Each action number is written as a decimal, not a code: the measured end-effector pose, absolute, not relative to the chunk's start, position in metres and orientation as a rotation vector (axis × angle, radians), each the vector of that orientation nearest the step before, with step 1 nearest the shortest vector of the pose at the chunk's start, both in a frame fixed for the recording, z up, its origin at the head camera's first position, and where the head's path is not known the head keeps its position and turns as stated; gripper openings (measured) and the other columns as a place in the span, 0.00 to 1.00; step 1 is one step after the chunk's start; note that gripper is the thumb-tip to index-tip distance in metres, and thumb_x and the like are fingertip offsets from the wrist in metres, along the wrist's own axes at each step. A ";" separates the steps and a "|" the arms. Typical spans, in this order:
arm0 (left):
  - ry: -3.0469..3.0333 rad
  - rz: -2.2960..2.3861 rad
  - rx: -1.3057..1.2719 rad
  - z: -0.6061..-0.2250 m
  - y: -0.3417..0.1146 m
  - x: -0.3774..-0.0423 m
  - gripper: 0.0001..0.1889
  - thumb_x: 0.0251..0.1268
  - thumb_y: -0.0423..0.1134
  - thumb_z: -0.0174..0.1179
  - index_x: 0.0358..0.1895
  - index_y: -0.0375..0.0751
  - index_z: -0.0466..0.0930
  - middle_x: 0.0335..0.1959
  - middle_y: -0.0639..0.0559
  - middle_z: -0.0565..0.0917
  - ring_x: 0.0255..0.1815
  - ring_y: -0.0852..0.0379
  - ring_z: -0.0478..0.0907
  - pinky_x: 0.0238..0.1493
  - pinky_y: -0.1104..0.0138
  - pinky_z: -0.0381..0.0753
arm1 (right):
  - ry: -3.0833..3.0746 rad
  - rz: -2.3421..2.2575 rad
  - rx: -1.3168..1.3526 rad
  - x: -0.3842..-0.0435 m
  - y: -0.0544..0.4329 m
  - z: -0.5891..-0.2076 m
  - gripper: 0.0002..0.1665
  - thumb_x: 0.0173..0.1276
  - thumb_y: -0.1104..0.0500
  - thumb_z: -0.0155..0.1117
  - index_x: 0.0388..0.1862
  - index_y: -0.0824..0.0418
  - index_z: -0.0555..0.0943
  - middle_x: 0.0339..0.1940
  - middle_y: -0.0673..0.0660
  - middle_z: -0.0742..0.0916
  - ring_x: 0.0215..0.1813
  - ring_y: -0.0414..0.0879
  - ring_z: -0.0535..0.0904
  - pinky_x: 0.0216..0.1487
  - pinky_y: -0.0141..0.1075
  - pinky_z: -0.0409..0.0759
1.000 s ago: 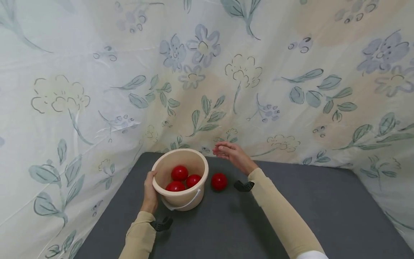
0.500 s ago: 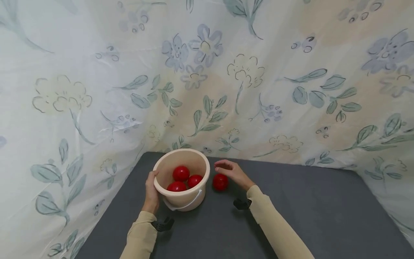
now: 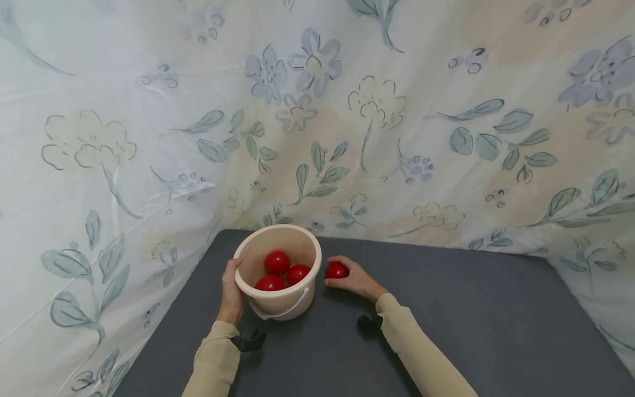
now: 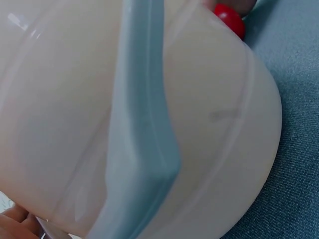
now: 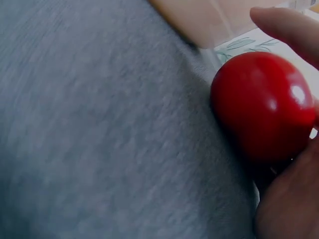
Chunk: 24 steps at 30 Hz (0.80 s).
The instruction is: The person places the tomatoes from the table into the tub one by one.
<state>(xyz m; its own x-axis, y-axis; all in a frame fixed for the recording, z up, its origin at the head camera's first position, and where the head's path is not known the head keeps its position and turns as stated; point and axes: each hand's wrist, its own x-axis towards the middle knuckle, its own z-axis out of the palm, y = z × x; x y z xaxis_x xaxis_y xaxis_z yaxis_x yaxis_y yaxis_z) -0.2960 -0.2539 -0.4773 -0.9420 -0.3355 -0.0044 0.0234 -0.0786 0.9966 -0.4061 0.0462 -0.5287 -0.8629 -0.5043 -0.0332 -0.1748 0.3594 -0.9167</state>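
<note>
A cream plastic bucket stands tilted at the back left of the dark table, its white handle hanging down the front. Inside lie three glossy red balls. My left hand grips the bucket at its left rim; in the left wrist view the bucket wall fills most of the picture. To the right of the bucket, my right hand curls its thumb and fingers round another glossy red ball. Close up in the right wrist view, this ball sits low by the grey cloth surface.
The dark grey table stretches off to the right. A floral curtain hangs behind it and along both sides. Each wrist carries a black strapped device.
My right hand has come down from above the ball beside the bucket and its fingers have closed round it. My left hand stays on the bucket.
</note>
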 end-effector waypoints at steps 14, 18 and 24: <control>-1.922 -2.116 0.354 -0.479 -0.254 -0.297 0.32 0.73 0.58 0.33 0.74 0.50 0.66 0.73 0.50 0.70 0.73 0.50 0.65 0.78 0.51 0.56 | 2.398 -1.442 -0.666 -0.407 0.043 -0.537 0.41 0.59 0.51 0.77 0.69 0.49 0.70 0.65 0.57 0.77 0.61 0.54 0.77 0.60 0.52 0.81; -1.919 -2.111 0.361 -0.479 -0.254 -0.297 0.32 0.73 0.58 0.33 0.74 0.51 0.66 0.73 0.50 0.70 0.74 0.51 0.65 0.78 0.52 0.56 | 2.309 -1.572 -0.551 -0.408 0.044 -0.535 0.39 0.59 0.50 0.76 0.68 0.49 0.70 0.62 0.58 0.80 0.59 0.53 0.78 0.59 0.50 0.82; -1.921 -2.109 0.352 -0.479 -0.253 -0.299 0.32 0.73 0.59 0.34 0.75 0.53 0.65 0.74 0.51 0.69 0.75 0.51 0.64 0.78 0.52 0.56 | 2.247 -1.714 -0.395 -0.417 0.048 -0.525 0.41 0.59 0.48 0.76 0.70 0.49 0.69 0.64 0.58 0.79 0.61 0.54 0.76 0.60 0.49 0.81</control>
<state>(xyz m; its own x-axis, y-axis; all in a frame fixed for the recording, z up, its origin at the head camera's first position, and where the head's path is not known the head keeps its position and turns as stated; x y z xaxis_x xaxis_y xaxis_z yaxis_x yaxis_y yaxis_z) -0.2992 -0.2527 -0.4786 -0.9350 -0.3546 0.0000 0.0331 -0.0872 0.9956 -0.4168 0.0481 -0.5254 -0.9213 -0.3840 -0.0608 -0.0430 0.2561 -0.9657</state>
